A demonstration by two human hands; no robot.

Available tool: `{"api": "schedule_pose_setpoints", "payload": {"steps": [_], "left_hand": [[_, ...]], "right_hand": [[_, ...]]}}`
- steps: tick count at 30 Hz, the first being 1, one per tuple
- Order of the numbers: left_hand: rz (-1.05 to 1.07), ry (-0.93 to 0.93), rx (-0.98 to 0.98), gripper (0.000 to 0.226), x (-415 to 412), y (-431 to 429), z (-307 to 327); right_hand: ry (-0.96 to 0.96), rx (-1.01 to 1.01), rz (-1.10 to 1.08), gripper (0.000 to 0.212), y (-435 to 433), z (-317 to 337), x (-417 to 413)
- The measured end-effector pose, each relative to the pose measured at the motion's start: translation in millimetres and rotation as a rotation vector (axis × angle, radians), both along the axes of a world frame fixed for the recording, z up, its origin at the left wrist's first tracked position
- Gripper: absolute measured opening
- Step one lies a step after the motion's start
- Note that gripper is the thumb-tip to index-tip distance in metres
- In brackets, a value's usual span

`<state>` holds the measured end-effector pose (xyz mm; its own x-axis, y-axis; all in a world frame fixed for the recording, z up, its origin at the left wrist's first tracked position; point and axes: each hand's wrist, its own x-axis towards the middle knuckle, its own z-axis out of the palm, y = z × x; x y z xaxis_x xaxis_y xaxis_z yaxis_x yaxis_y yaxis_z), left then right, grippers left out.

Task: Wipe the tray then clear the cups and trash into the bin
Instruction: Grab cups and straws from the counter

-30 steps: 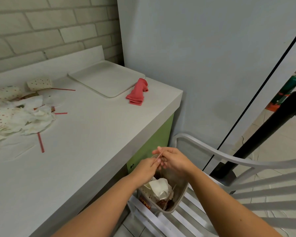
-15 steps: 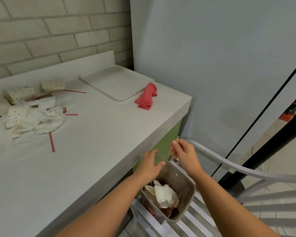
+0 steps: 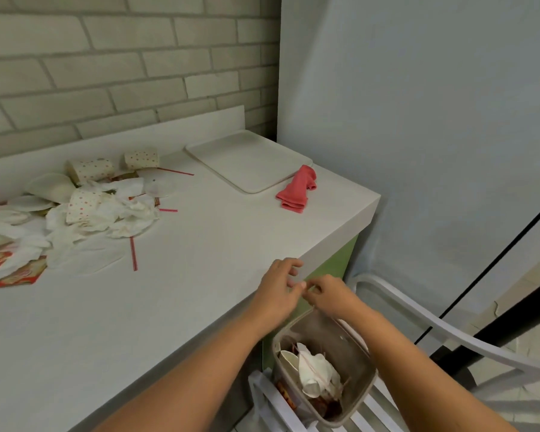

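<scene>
A grey bin [image 3: 354, 349] stands on a white chair beside the counter and holds crumpled napkins, a cup and straws. My left hand [image 3: 278, 291] and my right hand [image 3: 332, 296] hover close together at the counter's edge just above the bin, fingers loosely curled, with nothing visible in them. The white tray [image 3: 247, 160] lies bare at the back right of the counter, and a folded red cloth [image 3: 296, 191] lies by its corner. At the left sits a pile of napkins [image 3: 119, 213], dotted paper cups [image 3: 89, 169], lids and red straws [image 3: 133, 254].
The white slatted chair [image 3: 418, 316] fills the lower right, its backrest curving behind the bin. A grey wall panel stands right of the counter [image 3: 184, 291], a brick wall behind. Red printed wrappers [image 3: 19, 272] lie at the far left edge.
Both hands rose from inside the bin to the counter's edge. The thin straw they pinched a second ago is no longer in them. The view swung left toward the counter.
</scene>
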<state>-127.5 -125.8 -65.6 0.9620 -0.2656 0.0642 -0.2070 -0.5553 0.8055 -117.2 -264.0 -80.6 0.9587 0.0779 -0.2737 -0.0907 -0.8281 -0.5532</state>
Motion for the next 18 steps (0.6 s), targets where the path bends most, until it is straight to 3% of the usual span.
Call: {"api": "schedule_pose_setpoints", "payload": {"steps": [7,18], "left_hand": [[0.190,-0.214,-0.036,0.019,6,58,34],[0.562,-0.189,0.060,0.015,-25,235,54]], "right_hand": [[-0.221,0.102,0.171,0.021,67,69,20],[-0.191,0.081,0.516,0.021,243,91,11]]}}
